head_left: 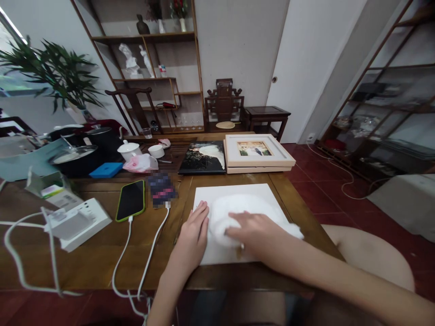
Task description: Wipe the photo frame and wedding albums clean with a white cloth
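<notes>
A flat white board point(234, 190) lies near the front edge of the wooden table. On it is a soft, white, fluffy wad point(220, 210), perhaps cotton or cloth, with one end reaching past the board's right edge. My left hand point(195, 231) rests flat along the board's left side, fingers stretched out and holding nothing. Over the wad, my right hand point(256, 231) presses down with its fingers bent and grips part of it. Slight motion blur softens this hand, and its lower fingers are hidden.
Beyond the board lie a black picture panel point(200, 158) and stacked pale frames point(285, 158). To the left are a phone point(131, 201) on a white cable, a pixelated dark item point(161, 189), a white box point(86, 222), and a black lidded pan point(76, 160). A round stool point(370, 253) stands right.
</notes>
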The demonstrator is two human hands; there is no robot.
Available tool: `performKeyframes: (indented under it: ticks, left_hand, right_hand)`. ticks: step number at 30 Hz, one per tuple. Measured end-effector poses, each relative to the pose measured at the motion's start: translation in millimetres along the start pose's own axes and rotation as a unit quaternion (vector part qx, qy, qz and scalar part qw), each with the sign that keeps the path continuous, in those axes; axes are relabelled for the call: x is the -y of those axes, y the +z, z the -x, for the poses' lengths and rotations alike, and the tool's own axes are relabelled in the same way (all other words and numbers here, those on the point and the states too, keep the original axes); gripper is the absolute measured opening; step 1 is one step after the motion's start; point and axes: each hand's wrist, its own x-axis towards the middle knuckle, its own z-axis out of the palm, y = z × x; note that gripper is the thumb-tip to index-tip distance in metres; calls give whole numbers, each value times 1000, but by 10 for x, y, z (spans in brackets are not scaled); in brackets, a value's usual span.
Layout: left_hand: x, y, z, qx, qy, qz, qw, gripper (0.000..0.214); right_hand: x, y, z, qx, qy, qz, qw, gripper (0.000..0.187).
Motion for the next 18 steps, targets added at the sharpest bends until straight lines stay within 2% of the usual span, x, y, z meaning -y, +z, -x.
performKeyframes:
  ticks: [5, 9, 13, 18]
  left_hand:
    - [-1, 1, -14, 6, -11, 5, 1000, 38]
    - [-18, -17, -17, 6, -15, 8, 1000, 39]
    - [-45, -39, -20, 9, -10, 17, 1000, 38]
    - [-6, -13, -4, -7, -6, 19, 1000, 37]
  right_hand:
    - [-371, -83, -488, 9, 37, 41, 998, 19]
    - [-463, -72, -683, -1, 16, 54, 998, 17]
    - [-332, -122, -509, 9, -38, 44, 998, 17]
    - [114, 13, 17, 13, -92, 13, 996, 10]
